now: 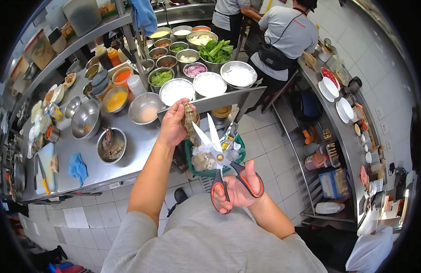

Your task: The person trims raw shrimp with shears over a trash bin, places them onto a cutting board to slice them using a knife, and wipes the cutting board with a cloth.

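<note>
My left hand (174,123) pinches a raw prawn (190,119), which hangs head-to-tail roughly upright. My right hand (240,187) holds scissors (220,156) with black and red handles, thumb and fingers at the loops. The scissor blades are spread apart and point up toward the prawn; one tip lies close to it, and I cannot tell whether they touch. Beneath both sits a green bin (188,159) lined with a clear bag and holding wrappers and scraps. On the steel counter to the left, a metal bowl (124,152) contains more prawns.
A steel counter (128,169) carries bowls, a blue cloth (77,167) and a white cutting board (46,170) with a yellow-handled knife (43,175). Ingredient pans (177,91) line the back. Two people (283,34) stand beyond. Another counter (331,102) runs along the right.
</note>
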{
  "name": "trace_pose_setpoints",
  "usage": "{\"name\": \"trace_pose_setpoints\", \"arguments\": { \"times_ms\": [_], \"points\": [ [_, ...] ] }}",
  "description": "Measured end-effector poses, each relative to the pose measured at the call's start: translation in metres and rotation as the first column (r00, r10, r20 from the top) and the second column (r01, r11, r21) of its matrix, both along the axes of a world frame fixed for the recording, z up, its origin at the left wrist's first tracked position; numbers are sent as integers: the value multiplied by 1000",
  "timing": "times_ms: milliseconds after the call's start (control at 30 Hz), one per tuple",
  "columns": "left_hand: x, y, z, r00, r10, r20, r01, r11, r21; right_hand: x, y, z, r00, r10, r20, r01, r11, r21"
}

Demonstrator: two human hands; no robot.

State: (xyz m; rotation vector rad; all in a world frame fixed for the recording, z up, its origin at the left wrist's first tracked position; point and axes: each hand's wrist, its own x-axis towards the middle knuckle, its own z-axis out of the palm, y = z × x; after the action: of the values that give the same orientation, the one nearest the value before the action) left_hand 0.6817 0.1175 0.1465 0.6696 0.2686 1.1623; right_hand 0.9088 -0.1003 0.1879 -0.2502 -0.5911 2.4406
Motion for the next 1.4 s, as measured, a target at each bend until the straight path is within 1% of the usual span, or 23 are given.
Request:
{"name": "trace_pose_setpoints", "arguments": {
  "times_ms": [67, 200, 267, 467, 600, 800, 867, 900, 933, 1000, 1033, 1067, 1100, 1133, 1200, 1267, 1333, 1400],
  "points": [
    [-2, -1, 7, 999, -39, 32, 38, 998, 51, -2, 1, 2, 999, -15, -37, 13, 999, -29],
    [-5, 0, 7, 1000, -11, 22, 9, 997, 79, -3, 3, 1, 999, -34, -36, 32, 998, -45],
    [-4, -1, 9, 1000, -7, 19, 5, 996, 91, -3, 3, -4, 990, -31, -140, 19, 996, -85],
    [-5, -1, 11, 1000, -1, 1, 1, 994, 107, -1, 1, -7, 980, -27, -199, 7, 995, -100],
    [-3, 0, 11, 1000, 7, -5, -7, 994, 105, -1, 1, -9, 980, -33, -198, 12, 994, -107],
    [-1, 1, 9, 999, -31, -15, 32, 992, 123, 0, 1, -16, 982, -18, -190, 2, 997, -80],
    [-1, 2, 5, 998, -29, -58, 33, 996, 78, -2, 0, -19, 998, -69, 7, 69, 997, 17],
    [-1, 2, 4, 998, -30, -58, 35, 996, 80, -4, -2, -23, 986, -120, 118, 105, 986, 125],
    [0, 1, 3, 998, -19, -65, 24, 996, 84, -7, -3, -29, 985, -122, 118, 107, 986, 128],
    [1, -2, 5, 997, -7, -73, 14, 996, 91, -14, -3, -38, 916, -261, 306, 152, 928, 339],
    [2, -4, 8, 997, -28, -67, 34, 996, 85, -17, -4, -36, 920, -289, 264, 206, 931, 302],
    [2, -6, 9, 997, -47, -62, 52, 996, 79, -16, -3, -35, 921, -288, 263, 204, 931, 303],
    [0, -7, 8, 994, -84, -67, 88, 994, 69, -14, -3, -35, 872, -302, 386, 161, 920, 358],
    [0, -9, 7, 995, -71, -76, 76, 995, 67, -13, -2, -34, 809, -315, 496, 106, 908, 405],
    [-1, -9, 5, 994, -104, -30, 105, 994, 38, -10, -1, -32, 809, -305, 503, 98, 913, 395],
    [-3, -7, 2, 990, -139, -6, 139, 988, 71, -8, 0, -27, 800, -305, 516, 99, 916, 389],
    [-5, -7, -1, 985, -172, -23, 173, 983, 54, -3, 0, -19, 823, -301, 481, 90, 907, 412],
    [-5, -9, -4, 987, -160, -28, 161, 986, 52, -5, -3, -12, 795, -335, 505, 118, 903, 413]
  ]
}}
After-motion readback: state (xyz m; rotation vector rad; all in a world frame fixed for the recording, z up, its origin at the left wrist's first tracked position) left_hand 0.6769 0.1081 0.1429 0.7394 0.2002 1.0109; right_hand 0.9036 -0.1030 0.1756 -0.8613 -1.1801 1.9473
